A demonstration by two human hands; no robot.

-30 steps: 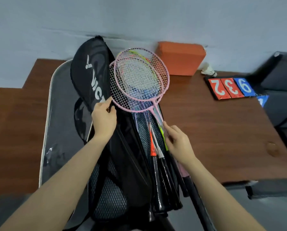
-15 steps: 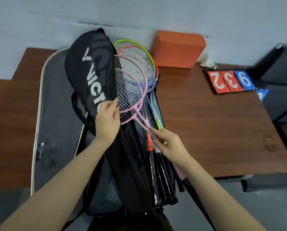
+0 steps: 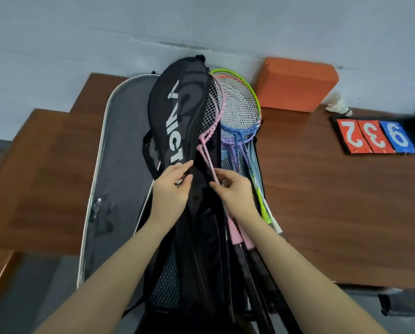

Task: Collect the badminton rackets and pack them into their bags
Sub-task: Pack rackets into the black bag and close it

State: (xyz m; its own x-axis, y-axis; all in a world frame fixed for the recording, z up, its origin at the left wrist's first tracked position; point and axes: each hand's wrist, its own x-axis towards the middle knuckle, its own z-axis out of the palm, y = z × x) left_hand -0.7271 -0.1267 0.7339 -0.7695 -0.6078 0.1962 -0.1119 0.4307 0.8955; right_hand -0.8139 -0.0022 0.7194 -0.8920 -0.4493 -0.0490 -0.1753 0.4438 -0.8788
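The left hand [image 3: 171,186] grips the black fabric racket bag's flap [image 3: 180,116], holding it open; the right hand [image 3: 233,189] seemingly pinches a pink racket shaft [image 3: 207,160], tucking it inside.

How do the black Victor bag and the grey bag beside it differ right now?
The black Victor bag holds rackets and is gripped by the left hand; the grey bag lies flat and untouched. The black one bears white lettering; the grey one has a white-edged rim. Both are racket-shaped.
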